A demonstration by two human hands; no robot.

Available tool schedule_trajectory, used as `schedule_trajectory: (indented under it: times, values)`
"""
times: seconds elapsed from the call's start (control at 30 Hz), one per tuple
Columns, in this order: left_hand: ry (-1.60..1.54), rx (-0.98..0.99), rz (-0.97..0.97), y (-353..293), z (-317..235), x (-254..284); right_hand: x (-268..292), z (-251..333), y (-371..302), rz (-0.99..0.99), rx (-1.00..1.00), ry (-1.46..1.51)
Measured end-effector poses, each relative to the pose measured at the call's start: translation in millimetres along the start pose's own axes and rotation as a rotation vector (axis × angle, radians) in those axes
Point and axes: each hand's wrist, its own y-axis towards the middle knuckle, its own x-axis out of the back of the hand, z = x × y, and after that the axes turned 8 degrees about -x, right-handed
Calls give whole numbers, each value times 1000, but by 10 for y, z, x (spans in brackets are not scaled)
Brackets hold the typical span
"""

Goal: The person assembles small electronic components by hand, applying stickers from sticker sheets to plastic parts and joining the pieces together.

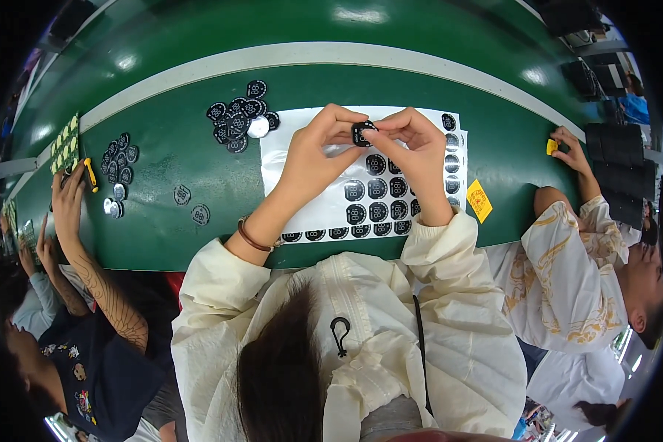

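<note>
Between the fingertips of both hands is a small black display piece [362, 135] with pale markings, held up above a white sticker sheet [309, 200]. My left hand [321, 140] pinches it from the left. My right hand [411, 146] grips its right side with thumb and fingers. Rows of black round-cornered stickers [377, 189] remain on the sheet under my hands, and bare white backing shows on its left part. A pile of similar black round pieces [237, 121] lies just left of the sheet, with one shiny silver disc [258, 127] among them.
Another group of black pieces [118, 158] lies farther left, and two single ones [200, 214] sit nearer. A yellow paper [479, 201] is right of the sheet. Co-workers' hands [68, 200] rest at both sides of the green table [177, 254]. A pale rail [302, 53] runs behind.
</note>
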Motion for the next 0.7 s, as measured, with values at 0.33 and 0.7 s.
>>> schedule_trajectory:
  times: [0.33,0.7]
  values:
    - [64,2,13,3,-8,11,-14,4,-2,-13,16,-91]
    - [404,-175,49,-56,-18,30,-23,-29,2,-3,37,-244]
